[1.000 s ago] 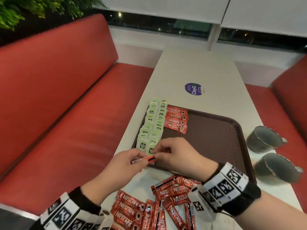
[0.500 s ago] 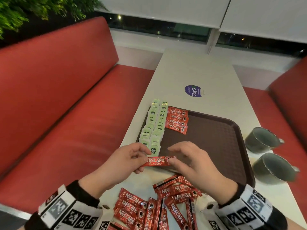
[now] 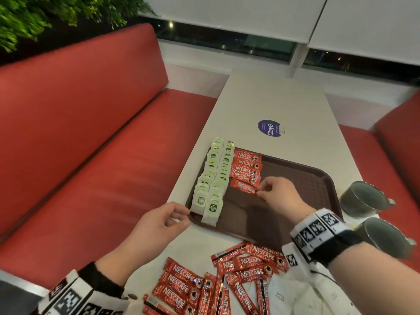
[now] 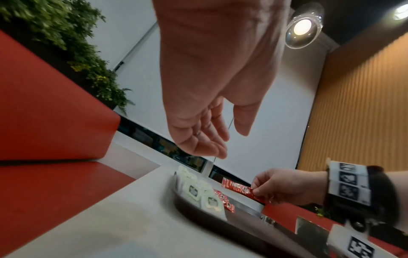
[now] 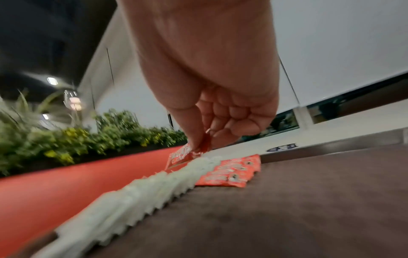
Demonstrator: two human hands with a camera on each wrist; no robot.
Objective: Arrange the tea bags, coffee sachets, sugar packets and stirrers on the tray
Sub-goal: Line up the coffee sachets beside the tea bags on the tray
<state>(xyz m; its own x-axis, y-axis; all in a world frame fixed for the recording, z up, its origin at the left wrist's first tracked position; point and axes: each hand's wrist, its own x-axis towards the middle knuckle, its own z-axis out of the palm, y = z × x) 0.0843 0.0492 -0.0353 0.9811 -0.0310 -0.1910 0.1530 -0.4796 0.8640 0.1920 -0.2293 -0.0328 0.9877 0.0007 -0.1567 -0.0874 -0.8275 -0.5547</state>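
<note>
The right hand (image 3: 280, 196) reaches over the tray (image 3: 295, 178), thumb and forefinger pinching one end of a coffee sachet (image 3: 244, 188). The left hand (image 3: 159, 226) hovers just off the tray's near left corner, fingers loosely curled, holding nothing.

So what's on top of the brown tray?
On the tray: two rows of green tea bags, a column of red coffee sachets, and one more sachet pinched by the right hand. Tray beneath them is hidden.

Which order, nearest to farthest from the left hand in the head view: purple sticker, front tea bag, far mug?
From the left hand:
1. Front tea bag, on the tray's near left corner.
2. Purple sticker, farther up the table.
3. Far mug, right of the tray.
</note>
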